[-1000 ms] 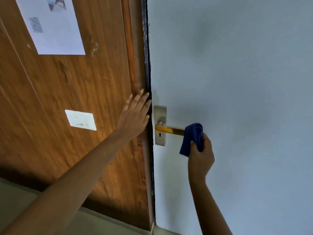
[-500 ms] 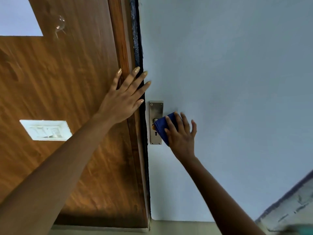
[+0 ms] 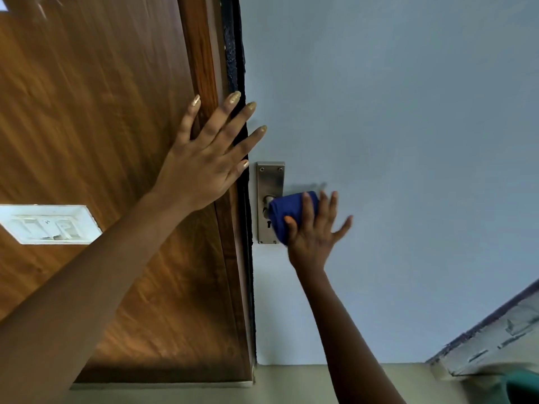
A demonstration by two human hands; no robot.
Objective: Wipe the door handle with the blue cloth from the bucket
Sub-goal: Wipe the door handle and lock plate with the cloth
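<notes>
Blue cloth (image 3: 287, 212) bunched over the door handle, against the steel backplate (image 3: 269, 182) near the pale door's (image 3: 393, 126) left edge; the lever itself is hidden under the cloth. Right hand (image 3: 313, 231) presses the cloth from the right: thumb and first finger on the fabric, other fingers splayed loose. Left hand (image 3: 204, 158) flat, fingers spread, on the wooden frame (image 3: 201, 53), fingertips crossing the dark door gap. Bare door surface extends right of the handle.
</notes>
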